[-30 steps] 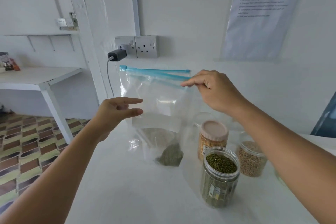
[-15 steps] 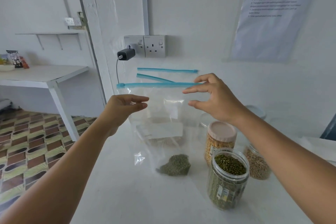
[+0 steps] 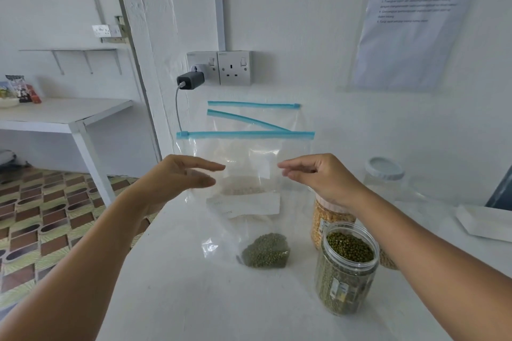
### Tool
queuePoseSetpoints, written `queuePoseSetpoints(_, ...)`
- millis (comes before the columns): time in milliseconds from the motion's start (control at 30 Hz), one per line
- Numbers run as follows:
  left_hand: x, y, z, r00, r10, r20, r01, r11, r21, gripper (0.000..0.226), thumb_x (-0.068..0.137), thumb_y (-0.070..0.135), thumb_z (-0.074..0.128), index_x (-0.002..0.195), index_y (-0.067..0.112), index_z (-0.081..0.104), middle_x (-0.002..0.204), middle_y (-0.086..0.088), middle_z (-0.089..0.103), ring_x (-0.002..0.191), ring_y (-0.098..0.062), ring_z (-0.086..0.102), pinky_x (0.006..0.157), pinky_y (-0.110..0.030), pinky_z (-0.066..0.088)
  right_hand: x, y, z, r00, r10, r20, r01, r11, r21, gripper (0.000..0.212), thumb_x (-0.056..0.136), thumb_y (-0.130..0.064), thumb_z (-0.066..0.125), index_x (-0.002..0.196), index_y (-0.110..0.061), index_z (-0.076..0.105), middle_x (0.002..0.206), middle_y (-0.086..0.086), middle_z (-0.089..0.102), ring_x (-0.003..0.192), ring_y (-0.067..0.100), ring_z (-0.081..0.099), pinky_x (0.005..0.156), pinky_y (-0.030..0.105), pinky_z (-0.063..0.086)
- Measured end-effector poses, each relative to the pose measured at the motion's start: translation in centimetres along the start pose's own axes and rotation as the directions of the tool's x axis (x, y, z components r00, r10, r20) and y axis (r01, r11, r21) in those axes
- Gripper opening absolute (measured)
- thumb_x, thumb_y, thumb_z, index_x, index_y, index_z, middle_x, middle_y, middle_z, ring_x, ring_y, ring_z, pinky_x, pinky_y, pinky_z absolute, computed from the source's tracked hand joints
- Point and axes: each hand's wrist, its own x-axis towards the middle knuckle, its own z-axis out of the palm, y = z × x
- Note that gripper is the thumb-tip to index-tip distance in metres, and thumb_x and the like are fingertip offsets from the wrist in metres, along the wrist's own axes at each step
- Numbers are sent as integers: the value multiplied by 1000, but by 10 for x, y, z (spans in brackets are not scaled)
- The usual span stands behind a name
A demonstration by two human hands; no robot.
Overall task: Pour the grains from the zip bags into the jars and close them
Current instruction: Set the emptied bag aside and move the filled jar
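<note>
the front zip bag (image 3: 243,174) stands near the middle of the white worktop (image 3: 194,299), leaning on other bags toward the back edge by the wall. its blue zip strip (image 3: 246,134) runs across the top, and a small heap of green grains (image 3: 264,250) sits in its bottom corner on the worktop. behind it, a second zip bag (image 3: 288,119) shows two more blue strips, one of them slanting as if parted.

the left hand (image 3: 177,177) hovers at the bag's left side with fingers straight and loose, gripping nothing. the right hand (image 3: 318,177) hovers at the bag's right side, fingers lightly curled with thumb and fingertip close together; whether it pinches the clear film, i cannot tell.

toward the worktop's right side, the open jar (image 3: 346,268) of green grains stands without a lid, near the front. a jar of yellow grains (image 3: 327,219) stands just behind it, partly hidden by the right wrist.

the bag looks thin, limp and slippery, light except for the weight pooled in one corner. the film will likely buckle if taken mid-panel, so the stiffer zip strip or the top corners seem the better hold, with the other hand supporting the grain-filled corner when tipping it to the open jar.
</note>
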Motion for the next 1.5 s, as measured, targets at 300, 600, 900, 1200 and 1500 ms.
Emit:
queuePoseSetpoints(300,3,5,-8,975,117,-190,-118,993,8,23,81,22,80,103,28,84,88,2,79,90,-21,72,101,-36,52,10,-21,2,987,-99,-124,96,995,-33,27,98,-9,71,108,-32,80,101,-8,80,88,13,76,91,26,59)
queuePoseSetpoints(600,6,-11,2,964,128,-232,-117,991,62,24,92,5,75,102,26,83,91,3,80,82,-10,70,85,-19,54,16,-9,14,983,-36,-177,30,999,-39,26,99,-12,69,102,-35,80,103,-12,79,87,10,76,87,27,60)
queuePoseSetpoints(900,13,-21,10,955,94,-282,-82,995,55,19,91,14,78,101,30,83,88,11,78,80,-6,67,74,-10,50,14,1,18,982,19,-187,-24,999,-24,23,98,-16,71,101,-36,80,102,-11,79,86,9,75,87,34,61)
queuePoseSetpoints(1200,13,-20,15,941,44,-334,-36,999,29,18,90,19,81,97,36,83,84,15,74,79,-9,62,70,-14,47,12,7,17,982,35,-187,-41,999,-25,22,98,-19,72,102,-39,80,103,-13,78,88,7,74,90,32,59)
queuePoseSetpoints(1500,-14,-15,43,931,121,-343,-25,962,273,41,72,58,81,112,62,70,165,8,20,154,-27,21,125,-56,22,-19,1,-3,985,78,-155,-95,989,-109,25,95,-31,75,117,-43,76,96,-14,72,87,-5,66,73,9,45)
